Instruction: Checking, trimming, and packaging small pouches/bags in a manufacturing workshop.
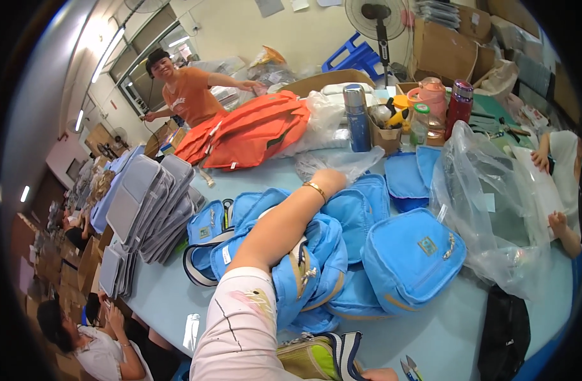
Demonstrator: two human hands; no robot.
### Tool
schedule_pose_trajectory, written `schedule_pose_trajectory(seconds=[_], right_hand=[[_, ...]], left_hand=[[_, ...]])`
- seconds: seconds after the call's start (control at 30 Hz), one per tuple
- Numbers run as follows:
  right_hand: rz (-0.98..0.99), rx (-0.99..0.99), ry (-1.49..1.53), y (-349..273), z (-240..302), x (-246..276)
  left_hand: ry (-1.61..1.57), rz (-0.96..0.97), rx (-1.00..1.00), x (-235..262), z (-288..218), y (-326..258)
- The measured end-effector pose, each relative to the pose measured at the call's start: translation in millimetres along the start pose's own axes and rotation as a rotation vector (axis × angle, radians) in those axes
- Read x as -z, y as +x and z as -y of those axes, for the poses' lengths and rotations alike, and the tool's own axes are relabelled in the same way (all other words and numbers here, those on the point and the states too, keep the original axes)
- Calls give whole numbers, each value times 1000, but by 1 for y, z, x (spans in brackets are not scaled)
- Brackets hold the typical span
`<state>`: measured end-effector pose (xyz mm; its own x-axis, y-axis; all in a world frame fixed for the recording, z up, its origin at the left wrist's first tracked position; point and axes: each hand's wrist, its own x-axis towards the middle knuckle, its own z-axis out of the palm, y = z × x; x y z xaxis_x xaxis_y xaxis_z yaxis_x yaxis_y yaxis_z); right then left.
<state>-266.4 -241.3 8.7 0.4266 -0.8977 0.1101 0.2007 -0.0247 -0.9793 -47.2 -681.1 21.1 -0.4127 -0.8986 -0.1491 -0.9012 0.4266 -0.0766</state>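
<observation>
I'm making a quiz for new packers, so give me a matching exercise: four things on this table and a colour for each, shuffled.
Things:
1. Bags under the left hand
2. Stack of flat pouches at the table's left edge
3. Bags in front of the standing co-worker
4. Tall bottle near the fan

Colours:
A. orange
B. dark red
C. light blue
D. grey

Pairs: 1-C, 2-D, 3-A, 4-B

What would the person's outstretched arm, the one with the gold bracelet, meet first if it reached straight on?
Probably the crumpled clear plastic bag just beyond the wrist, then the steel flask. The hand itself is hidden, so depth is uncertain.
</observation>
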Motion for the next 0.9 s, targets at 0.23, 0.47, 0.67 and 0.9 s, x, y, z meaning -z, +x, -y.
schedule_pose_trajectory(seconds=[0.23,0.47,0.67,0.9], right_hand=[[-83,44,-48,-1,-15,-2],[-1,76,-60,13,-4,13],[-37,72,-47,8,-10,12],[5,61,-24,6,-10,10]], left_hand=[[308,-915,239,20,70,27],[280,-653,359,29,74,26],[269,-600,321,31,70,22],[341,-387,281,45,68,32]])
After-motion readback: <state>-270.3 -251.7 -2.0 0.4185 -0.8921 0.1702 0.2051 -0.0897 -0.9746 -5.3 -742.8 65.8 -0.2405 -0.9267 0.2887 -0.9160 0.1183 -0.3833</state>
